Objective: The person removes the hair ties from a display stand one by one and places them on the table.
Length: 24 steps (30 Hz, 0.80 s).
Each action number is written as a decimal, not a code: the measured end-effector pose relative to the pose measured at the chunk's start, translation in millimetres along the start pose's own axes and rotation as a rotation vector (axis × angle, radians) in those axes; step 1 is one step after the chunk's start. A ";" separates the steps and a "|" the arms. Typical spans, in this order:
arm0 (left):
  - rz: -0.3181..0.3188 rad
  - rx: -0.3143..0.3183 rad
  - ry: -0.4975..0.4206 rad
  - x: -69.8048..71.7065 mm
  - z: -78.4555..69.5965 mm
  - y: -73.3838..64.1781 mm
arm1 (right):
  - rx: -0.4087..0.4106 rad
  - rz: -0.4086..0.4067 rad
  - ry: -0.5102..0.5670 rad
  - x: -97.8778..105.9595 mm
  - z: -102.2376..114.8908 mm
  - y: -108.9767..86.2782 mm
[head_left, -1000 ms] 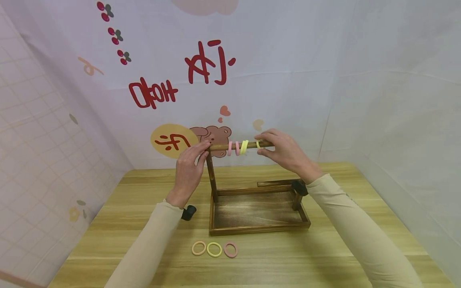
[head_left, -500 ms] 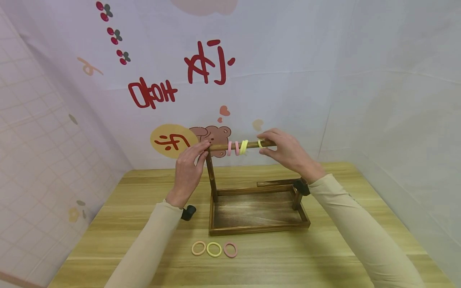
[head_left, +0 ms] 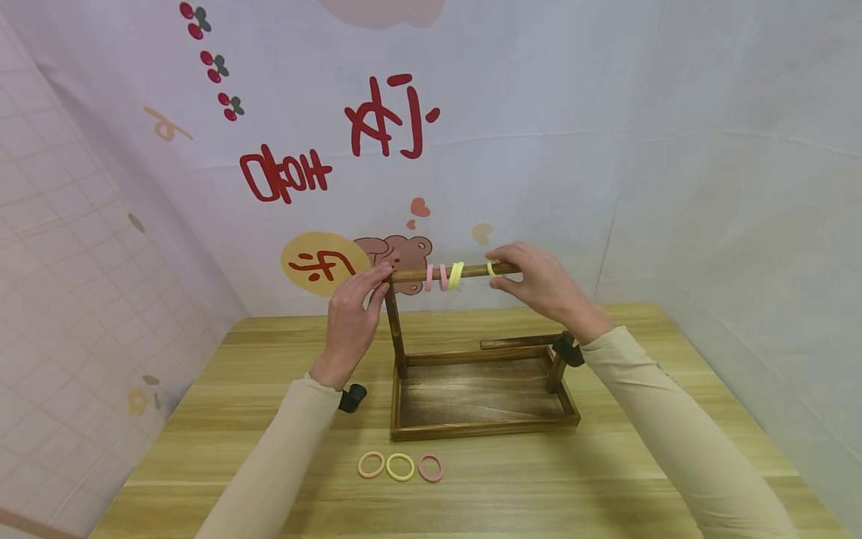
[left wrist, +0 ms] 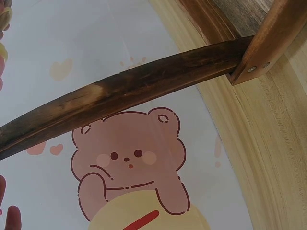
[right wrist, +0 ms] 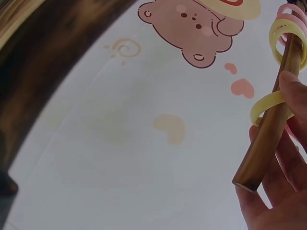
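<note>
A dark wooden rack has a raised horizontal bar [head_left: 474, 271] on an upright post [head_left: 396, 329] above a shallow tray [head_left: 485, 430]. My left hand [head_left: 352, 318] grips the top left corner, where bar and post meet. Near the bar's free end my right hand [head_left: 547, 288] pinches a yellow ring [right wrist: 266, 104], which encircles the bar. Farther left on the bar hang pink rings [head_left: 429, 278] and yellow rings [head_left: 456, 275], apart from the pinched one. In the left wrist view only a few fingertips [left wrist: 13, 218] show at the edge.
An orange ring [head_left: 371, 465], a yellow ring [head_left: 400, 467] and a pink ring [head_left: 431, 468] lie flat on the wooden table [head_left: 323, 501] in front of the rack. A shorter, lower bar [head_left: 515, 343] spans the tray's back right. A printed cloth [head_left: 539, 150] hangs behind.
My right hand has slid slightly right along the bar with the yellow ring, toward the free end. The left hand and the other rings have stayed put.
</note>
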State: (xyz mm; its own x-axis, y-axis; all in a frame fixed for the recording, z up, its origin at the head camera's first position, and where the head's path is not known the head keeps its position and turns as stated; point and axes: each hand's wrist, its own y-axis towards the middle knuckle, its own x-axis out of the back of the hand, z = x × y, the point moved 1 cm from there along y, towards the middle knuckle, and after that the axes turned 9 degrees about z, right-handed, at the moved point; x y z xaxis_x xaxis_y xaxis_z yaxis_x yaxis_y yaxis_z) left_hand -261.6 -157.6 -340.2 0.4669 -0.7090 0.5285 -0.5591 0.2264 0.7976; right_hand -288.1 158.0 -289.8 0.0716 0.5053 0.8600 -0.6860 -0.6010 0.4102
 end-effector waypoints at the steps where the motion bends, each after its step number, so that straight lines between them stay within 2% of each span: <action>1: 0.001 0.001 0.002 -0.1 0.1 0.0 | -0.002 0.000 0.001 0.3 -0.4 -0.4; 24: 0.006 0.011 -0.003 -0.2 0.0 -0.2 | -0.029 0.000 0.049 5.6 -7.2 -6.6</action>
State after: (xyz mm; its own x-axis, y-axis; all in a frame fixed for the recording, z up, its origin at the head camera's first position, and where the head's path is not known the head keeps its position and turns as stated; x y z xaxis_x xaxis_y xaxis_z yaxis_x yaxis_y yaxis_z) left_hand -261.5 -157.6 -340.4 0.4614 -0.7096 0.5325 -0.5698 0.2231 0.7910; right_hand -288.3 169.2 -289.9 0.0366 0.5357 0.8436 -0.7070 -0.5827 0.4007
